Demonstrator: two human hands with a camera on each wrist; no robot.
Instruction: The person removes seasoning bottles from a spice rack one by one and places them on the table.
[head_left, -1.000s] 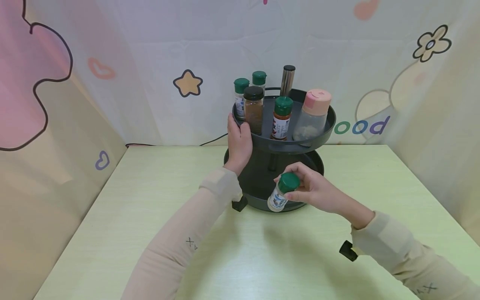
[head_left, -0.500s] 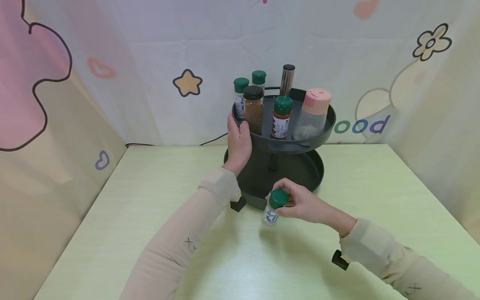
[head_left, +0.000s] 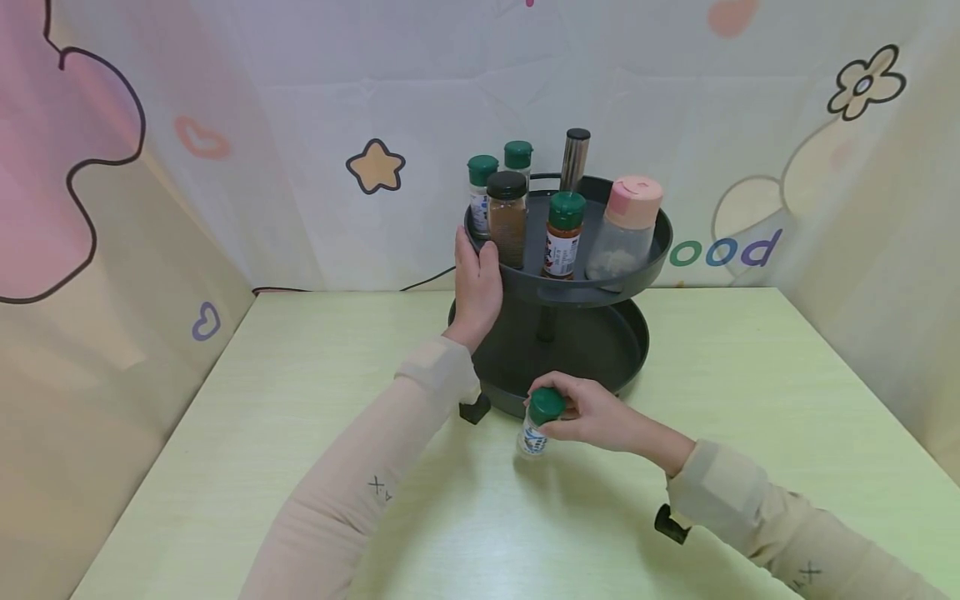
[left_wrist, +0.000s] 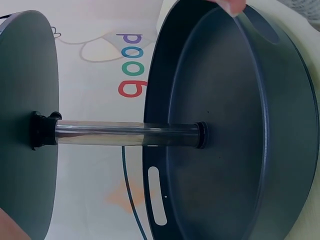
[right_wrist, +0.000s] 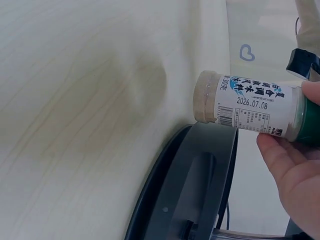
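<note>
R hand (head_left: 592,412) pinches clear grn-lid jar (head_left: 535,438), thumb + fingers round its top end, in front of 2-tier rack (head_left: 570,294), nr rim. L hand (head_left: 477,287) touches rack's upper L side, visible fingers straight. Blk-lid jar (head_left: 507,223) + pink-cap btl (head_left: 628,229) on rack's top tier.

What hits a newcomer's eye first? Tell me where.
First comes the dark tiered rack toward the back of the table, with a pink-capped bottle at right on its upper tray. Next is the green-capped jar in the right hand, in front of the lower tray. Third is the orange star on the backdrop, left of the rack.
</note>
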